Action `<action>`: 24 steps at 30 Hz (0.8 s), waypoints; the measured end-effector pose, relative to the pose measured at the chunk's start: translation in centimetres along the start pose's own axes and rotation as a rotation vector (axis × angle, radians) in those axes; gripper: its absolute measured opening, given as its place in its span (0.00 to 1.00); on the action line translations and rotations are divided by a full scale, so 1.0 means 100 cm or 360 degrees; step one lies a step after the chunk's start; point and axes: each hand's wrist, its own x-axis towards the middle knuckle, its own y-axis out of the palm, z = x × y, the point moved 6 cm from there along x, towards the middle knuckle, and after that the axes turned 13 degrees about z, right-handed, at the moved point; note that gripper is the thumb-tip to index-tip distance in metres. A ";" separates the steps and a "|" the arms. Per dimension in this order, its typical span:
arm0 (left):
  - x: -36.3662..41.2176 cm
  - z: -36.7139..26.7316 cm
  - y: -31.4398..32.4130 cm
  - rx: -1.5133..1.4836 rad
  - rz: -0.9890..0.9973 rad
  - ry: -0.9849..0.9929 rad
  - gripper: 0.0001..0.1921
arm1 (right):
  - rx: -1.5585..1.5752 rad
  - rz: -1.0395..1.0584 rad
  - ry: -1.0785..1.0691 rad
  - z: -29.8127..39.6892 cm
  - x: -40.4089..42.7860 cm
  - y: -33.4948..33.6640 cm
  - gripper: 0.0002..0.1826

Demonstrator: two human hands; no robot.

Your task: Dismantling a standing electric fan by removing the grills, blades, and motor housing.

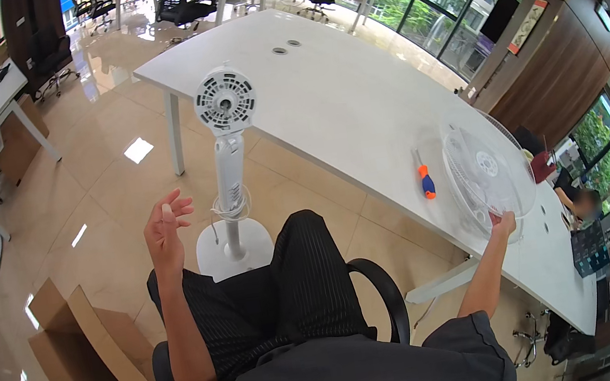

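Before me on the floor stands a white pedestal fan (230,160), upright, its motor housing bare of blades and guard. A white power cord (232,205) is coiled round its post above the base (209,249). My left hand (165,230) is raised in the air left of the post, fingers apart and holding nothing. Over the table at right, my right hand (504,224) grips the near rim of a round fan guard (506,185). Other round fan parts (458,180) lie under and behind it; their details are blurred. A screwdriver (427,184) with an orange and blue handle lies left of the guard.
The long white table (340,109) runs from front to right. An open cardboard box (95,360) stands on the floor at my left. My chair's black armrest (387,296) curves beside my right leg. A person (584,204) is at the table's far right, near dark boxes (589,250).
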 end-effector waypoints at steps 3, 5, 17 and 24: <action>-0.006 0.004 -0.018 0.0069 -0.0032 0.0040 0.26 | 0.0115 -0.0149 0.0037 -0.040 0.015 -0.014 0.22; -0.003 0.019 -0.020 0.0016 -0.0067 0.0005 0.27 | 0.0190 0.0099 0.0034 -0.022 0.065 -0.044 0.23; -0.004 0.096 -0.003 0.0131 -0.0065 -0.0511 0.20 | -0.2408 -0.0878 -0.0336 0.055 -0.074 0.037 0.37; 0.064 0.103 0.030 0.0497 0.0135 -0.0243 0.40 | -0.1496 0.0237 -0.1639 0.039 -0.241 0.216 0.28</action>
